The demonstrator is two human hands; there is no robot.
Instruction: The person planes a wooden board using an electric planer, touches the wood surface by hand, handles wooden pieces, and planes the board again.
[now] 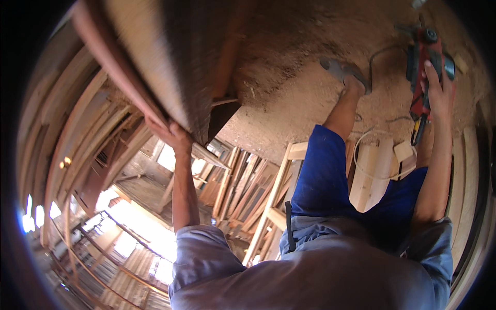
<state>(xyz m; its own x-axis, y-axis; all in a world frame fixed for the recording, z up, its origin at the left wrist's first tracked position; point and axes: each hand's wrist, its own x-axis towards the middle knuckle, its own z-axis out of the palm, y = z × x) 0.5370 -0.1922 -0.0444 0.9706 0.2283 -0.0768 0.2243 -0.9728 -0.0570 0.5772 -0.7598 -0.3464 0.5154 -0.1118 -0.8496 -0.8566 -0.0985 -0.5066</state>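
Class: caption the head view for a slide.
Left fingers grasp a wooden panel; right fingers grip a red power tool.

The red-and-black power tool [419, 98] has smooth plastic; the long reddish board [112, 64], matt wood; the brown earth floor [289, 98], rough.

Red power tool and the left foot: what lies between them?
In the head view, a dark cord curves over brown ground between the red power tool, held in the right hand, and the left foot. I see nothing else there.
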